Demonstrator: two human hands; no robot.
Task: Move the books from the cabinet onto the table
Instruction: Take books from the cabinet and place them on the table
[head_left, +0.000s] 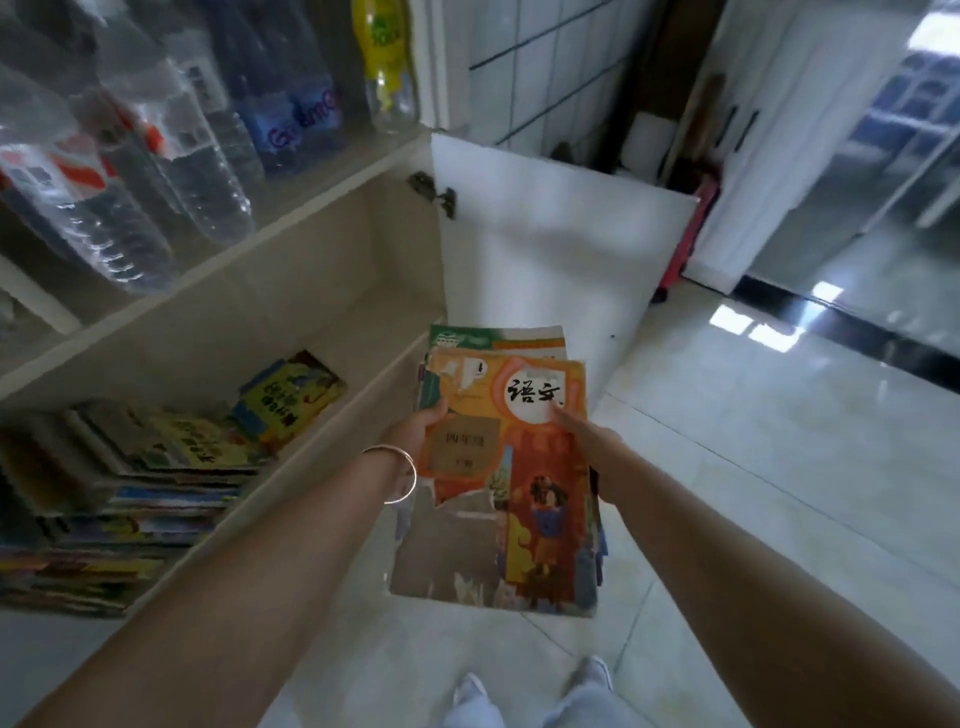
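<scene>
Books (498, 467) in a small stack, the top one with a worn orange paper cover, were held flat over the glossy pale floor tiles (779, 467), just right of the cabinet (291, 291). The left hand (415, 431) gripped their left edge, thumb curled on top; the right hand (576, 431) gripped the right edge, its fingers hidden beneath. Inside the beige laminate cabinet lay a slumped pile of books (130, 493); clear plastic bottles (156, 156) stood on its shelf above.

- Held books (506, 467): at least 2; exact count unclear.
- Cabinet book stack (130, 483): many, uncountable.
- Bottles (171, 130): about 5, blurred.
- Hands: 2.
</scene>
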